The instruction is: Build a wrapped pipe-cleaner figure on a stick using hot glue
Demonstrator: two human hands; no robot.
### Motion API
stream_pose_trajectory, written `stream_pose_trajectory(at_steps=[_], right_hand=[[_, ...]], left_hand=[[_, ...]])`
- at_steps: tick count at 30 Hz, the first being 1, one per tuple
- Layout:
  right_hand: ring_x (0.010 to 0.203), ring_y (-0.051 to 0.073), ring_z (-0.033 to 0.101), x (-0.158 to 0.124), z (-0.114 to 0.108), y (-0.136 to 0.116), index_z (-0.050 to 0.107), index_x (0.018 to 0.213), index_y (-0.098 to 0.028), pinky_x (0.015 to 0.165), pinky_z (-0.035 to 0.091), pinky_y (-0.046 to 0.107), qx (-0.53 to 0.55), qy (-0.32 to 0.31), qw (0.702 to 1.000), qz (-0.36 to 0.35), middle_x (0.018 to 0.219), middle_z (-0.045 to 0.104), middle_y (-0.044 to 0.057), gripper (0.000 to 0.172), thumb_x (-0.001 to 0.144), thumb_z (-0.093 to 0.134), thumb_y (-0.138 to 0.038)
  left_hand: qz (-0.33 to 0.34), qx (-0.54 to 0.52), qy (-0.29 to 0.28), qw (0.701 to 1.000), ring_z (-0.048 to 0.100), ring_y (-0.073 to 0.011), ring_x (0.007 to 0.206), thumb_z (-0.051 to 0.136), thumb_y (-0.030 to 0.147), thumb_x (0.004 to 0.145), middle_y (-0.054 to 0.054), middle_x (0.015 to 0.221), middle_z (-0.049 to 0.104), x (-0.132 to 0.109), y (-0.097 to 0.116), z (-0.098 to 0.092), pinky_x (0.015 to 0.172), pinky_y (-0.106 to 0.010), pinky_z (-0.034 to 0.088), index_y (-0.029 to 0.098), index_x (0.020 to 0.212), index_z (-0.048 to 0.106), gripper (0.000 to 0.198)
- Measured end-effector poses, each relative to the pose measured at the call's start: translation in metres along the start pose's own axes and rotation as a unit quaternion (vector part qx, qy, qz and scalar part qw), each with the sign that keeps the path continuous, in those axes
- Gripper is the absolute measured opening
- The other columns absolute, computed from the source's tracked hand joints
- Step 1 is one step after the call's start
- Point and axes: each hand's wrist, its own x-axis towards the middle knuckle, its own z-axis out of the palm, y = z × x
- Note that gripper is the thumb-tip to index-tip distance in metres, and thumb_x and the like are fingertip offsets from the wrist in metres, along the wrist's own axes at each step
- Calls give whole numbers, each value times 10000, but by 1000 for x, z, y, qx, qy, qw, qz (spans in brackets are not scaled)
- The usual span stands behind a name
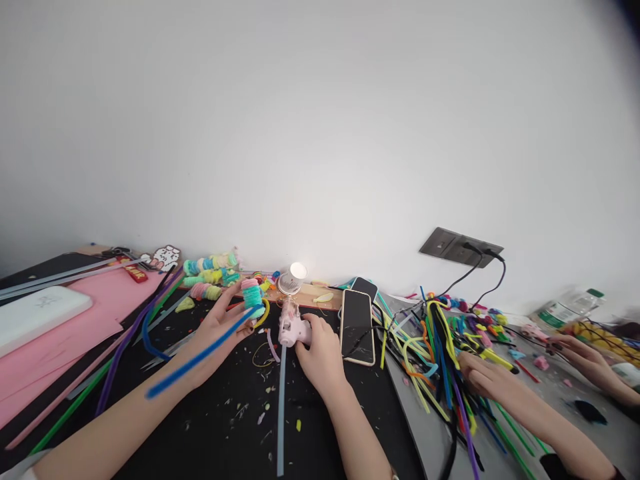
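Note:
My left hand [216, 333] holds a small coil of teal and pink fuzzy wire [253, 296] between thumb and fingertips, and a long blue pipe cleaner [200, 357] runs from that hand back along my forearm. My right hand [320, 353] is wrapped round a small pink glue gun [291, 328] that rests on the black mat [240, 413], with a pale glue stick [281, 407] trailing toward me from its back. The gun's tip sits just below the coil.
Two phones [357, 325] lie right of the gun. A tangle of coloured pipe cleaners [430, 347] covers the grey table, where another person's hands [487, 381] work. Pink paper [60, 340], a white box [35, 313], finished coils [210, 273] and a wall socket [460, 247] lie beyond.

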Motion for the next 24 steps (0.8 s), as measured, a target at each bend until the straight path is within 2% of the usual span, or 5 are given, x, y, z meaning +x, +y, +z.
stream_pose_trajectory(at_steps=[3,6,13,17,24], right_hand=[[1098,353,533,-3,0,-2,596,1225,-186,895,403,467,-25,5,1000,-10,1154,642,136,507,720,609,-145],[1172,331,479,-6,-4,-10,572,1211,-232,960,375,463,33,34,997,-63,1223,591,117,477,741,656,-228],[753,193,547,-11,-3,-20,553,790,-206,749,396,319,128,66,973,-178,776,594,22,105,847,569,-294],[657,165,543,-9,-2,-20,532,640,-205,674,378,283,205,70,966,-138,651,574,4,282,914,484,-252],[598,148,497,-5,-5,-23,521,594,-196,595,376,255,382,22,923,-39,597,543,-11,339,909,507,-323]], left_hand=[[23,52,-11,998,610,-237,1088,713,339,814,-35,1199,638,-1,0,1,876,-335,524,399,1421,372,698],[62,129,-38,989,512,-275,1270,695,351,835,-55,1342,569,-2,-4,0,958,-357,495,368,1394,396,634],[82,186,-132,970,552,-284,1245,622,334,893,-90,1401,524,-4,-14,1,1000,-415,466,317,1354,407,509],[36,148,-135,979,585,-278,1210,666,347,864,-56,1359,587,-7,-12,2,918,-382,513,365,1325,439,514],[-68,28,-130,989,620,-242,1147,709,309,839,-31,1260,663,-12,-7,4,871,-337,519,427,1418,371,681]])
